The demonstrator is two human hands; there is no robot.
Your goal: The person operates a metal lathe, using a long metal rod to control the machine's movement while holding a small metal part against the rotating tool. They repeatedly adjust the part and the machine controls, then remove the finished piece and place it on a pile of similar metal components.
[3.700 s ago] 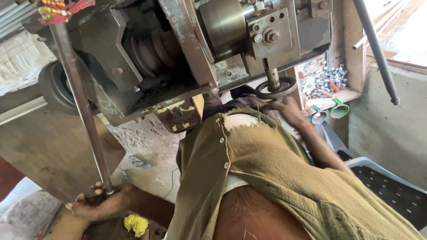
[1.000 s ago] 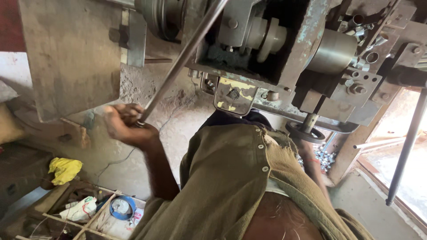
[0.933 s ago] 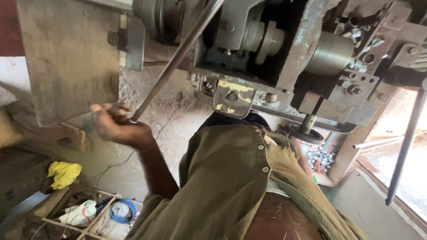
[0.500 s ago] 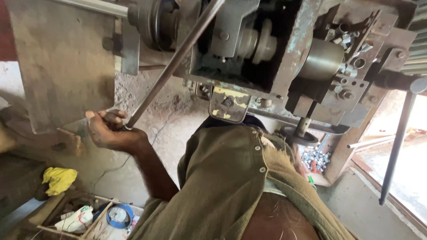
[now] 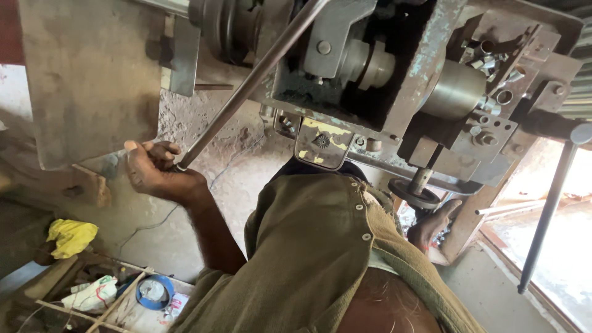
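Left hand raised, grip clamped around steel lever rod; right hand under machine spindle disc, grip apart.

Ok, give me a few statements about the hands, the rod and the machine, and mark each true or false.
1. The left hand grips the end of the long metal rod. True.
2. The right hand holds the yellow cloth. False: the cloth lies apart at lower left; the hand is under the machine's round disc.
3. The rod lies flat on the floor. False: it slants up towards the machine.
4. The shirt is olive green. True.
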